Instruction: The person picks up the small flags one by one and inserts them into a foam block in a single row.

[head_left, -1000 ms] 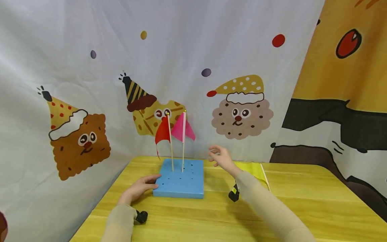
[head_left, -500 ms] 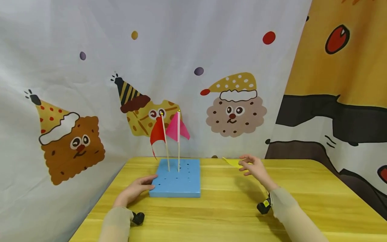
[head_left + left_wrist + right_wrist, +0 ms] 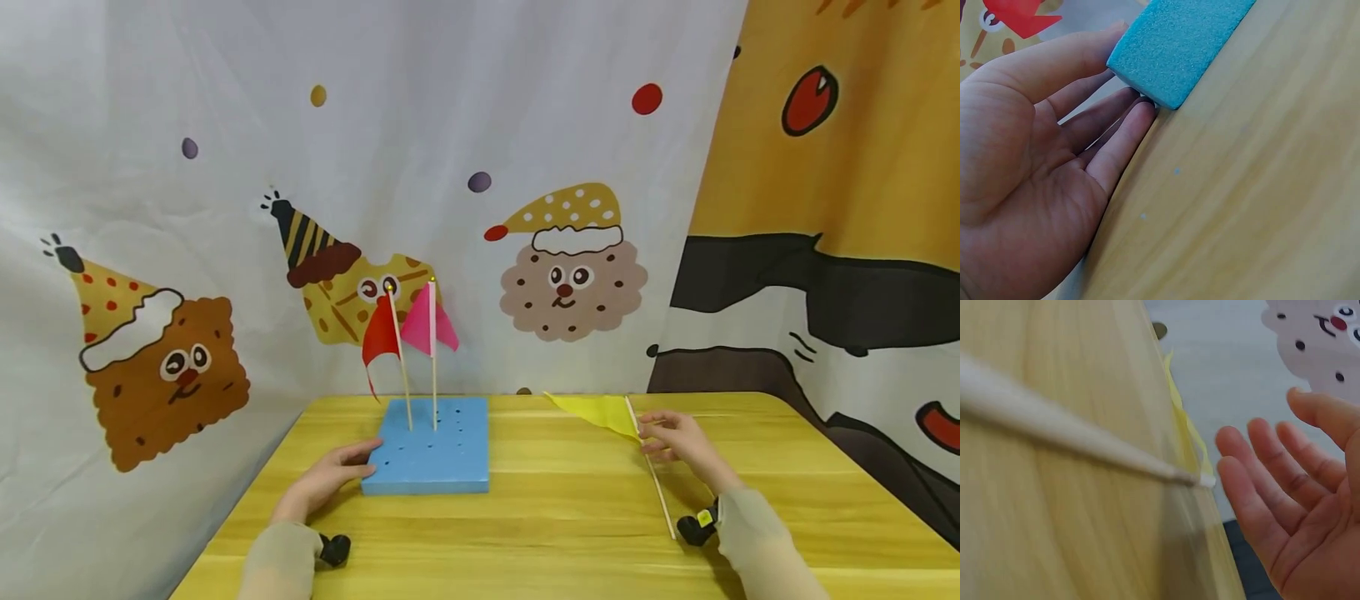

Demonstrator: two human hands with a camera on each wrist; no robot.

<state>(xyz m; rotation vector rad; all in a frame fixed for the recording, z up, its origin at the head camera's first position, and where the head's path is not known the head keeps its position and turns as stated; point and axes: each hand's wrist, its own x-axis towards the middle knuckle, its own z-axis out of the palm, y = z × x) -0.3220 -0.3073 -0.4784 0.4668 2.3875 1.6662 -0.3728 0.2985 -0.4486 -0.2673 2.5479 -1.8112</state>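
Observation:
A blue foam block [image 3: 427,454] with several holes lies on the yellow wooden table [image 3: 555,517]. A red flag [image 3: 381,337] and a pink flag [image 3: 429,327] stand upright in its far holes. My left hand [image 3: 358,463] rests flat on the table, straight fingers touching the block's near left corner [image 3: 1179,44]. A yellow flag [image 3: 600,411] on a thin wooden stick [image 3: 651,471] lies on the table to the right. My right hand [image 3: 671,435] is beside the stick's upper part. In the right wrist view its fingers [image 3: 1254,469] are straight, just off the stick [image 3: 1072,431].
A printed cartoon curtain [image 3: 480,167] hangs close behind the table and wraps round its left side. A yellow and black cloth [image 3: 840,208] hangs at the right. Bare tabletop lies between the block and the yellow flag.
My right hand has moved right and down, from near the standing flags to the yellow flag's stick on the table. My left hand has stayed at the block's corner.

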